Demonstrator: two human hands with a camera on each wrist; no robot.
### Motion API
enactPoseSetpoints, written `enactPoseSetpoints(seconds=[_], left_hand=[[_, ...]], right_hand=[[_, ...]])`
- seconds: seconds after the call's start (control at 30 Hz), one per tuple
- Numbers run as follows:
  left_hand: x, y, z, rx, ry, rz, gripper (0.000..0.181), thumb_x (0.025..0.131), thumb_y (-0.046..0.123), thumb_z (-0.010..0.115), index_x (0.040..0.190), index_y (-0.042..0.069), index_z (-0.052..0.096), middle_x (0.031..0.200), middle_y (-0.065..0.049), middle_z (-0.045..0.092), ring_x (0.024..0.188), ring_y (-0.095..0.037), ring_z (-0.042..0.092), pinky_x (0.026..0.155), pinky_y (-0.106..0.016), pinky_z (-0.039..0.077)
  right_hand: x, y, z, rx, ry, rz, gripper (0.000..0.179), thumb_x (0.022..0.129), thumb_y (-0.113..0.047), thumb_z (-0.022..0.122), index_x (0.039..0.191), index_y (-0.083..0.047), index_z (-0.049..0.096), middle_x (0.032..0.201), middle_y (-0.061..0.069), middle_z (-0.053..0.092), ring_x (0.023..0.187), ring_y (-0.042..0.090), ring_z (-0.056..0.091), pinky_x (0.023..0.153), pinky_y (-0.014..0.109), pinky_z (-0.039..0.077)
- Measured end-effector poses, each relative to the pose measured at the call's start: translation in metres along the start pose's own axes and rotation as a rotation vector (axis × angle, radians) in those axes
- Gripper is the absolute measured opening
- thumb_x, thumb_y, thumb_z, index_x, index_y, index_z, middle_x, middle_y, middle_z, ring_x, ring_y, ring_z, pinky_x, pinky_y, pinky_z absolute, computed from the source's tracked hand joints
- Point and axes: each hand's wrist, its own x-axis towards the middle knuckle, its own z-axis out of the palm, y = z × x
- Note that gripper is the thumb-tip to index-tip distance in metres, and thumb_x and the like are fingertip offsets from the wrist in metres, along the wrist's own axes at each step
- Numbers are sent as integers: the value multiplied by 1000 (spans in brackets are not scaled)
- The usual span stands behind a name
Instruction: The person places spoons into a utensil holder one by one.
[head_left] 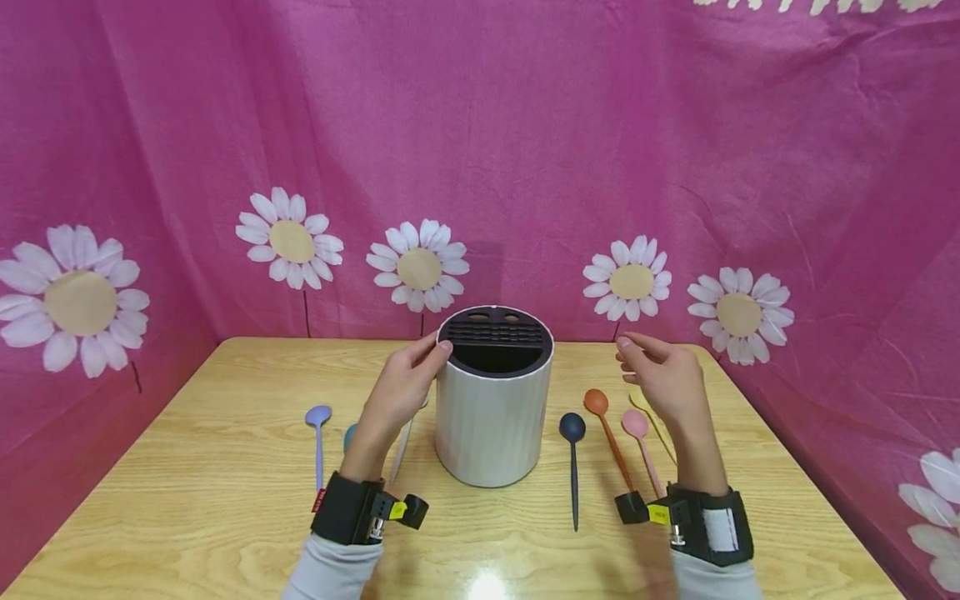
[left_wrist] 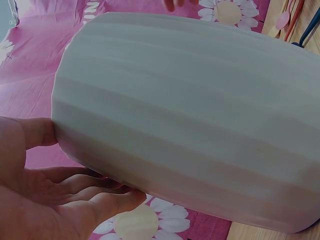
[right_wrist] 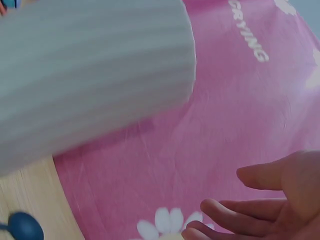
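A white ribbed utensil holder (head_left: 491, 429) with a dark slotted lid stands upright at the middle of the table. Beside its upper left edge is my left hand (head_left: 401, 379), the thumb at the rim and the fingers, fairly straight, along the side. In the left wrist view the left hand's fingers (left_wrist: 107, 202) touch the ribbed wall. My right hand (head_left: 663, 379) is raised to the right of the holder, apart from it, fingers loosely bent and holding nothing. Below it lie an orange spoon (head_left: 597, 402), a pink spoon (head_left: 635, 423) and a yellow utensil (head_left: 651, 412).
A dark blue spoon (head_left: 572, 427) lies just right of the holder. On the left are a lavender ladle (head_left: 318, 415), a blue utensil (head_left: 349, 437) mostly hidden by my wrist, and a pale utensil (head_left: 402, 450). Pink flowered cloth (head_left: 495, 167) rises behind the wooden table (head_left: 232, 442).
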Motion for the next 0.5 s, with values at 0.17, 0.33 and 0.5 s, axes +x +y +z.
enactPoseSetpoints(seconds=[0.17,0.33,0.5], left_hand=[[-10,19,-2,11,-7,-5,45,105,20,46,146,2,40,72,-5,37,42,-6,28,43,-19,29],[-11,19,-2,16,-8,-2,45,105,20,47,146,0,40,70,-4,38,42,-6,29,44,-19,30],[-10,19,-1,-1,-7,-11,45,105,20,48,146,1,41,71,-4,38,41,-6,29,43,-19,29]], right_hand=[[5,15,-8,-127,46,10,39,99,-27,58,118,6,65,95,22,68,83,29,66,58,15,52],[10,36,-10,-232,40,35,36,97,-25,60,111,8,67,86,20,69,71,24,68,53,16,49],[15,58,-10,-262,38,129,38,97,-27,59,110,8,67,84,19,69,67,20,66,54,22,49]])
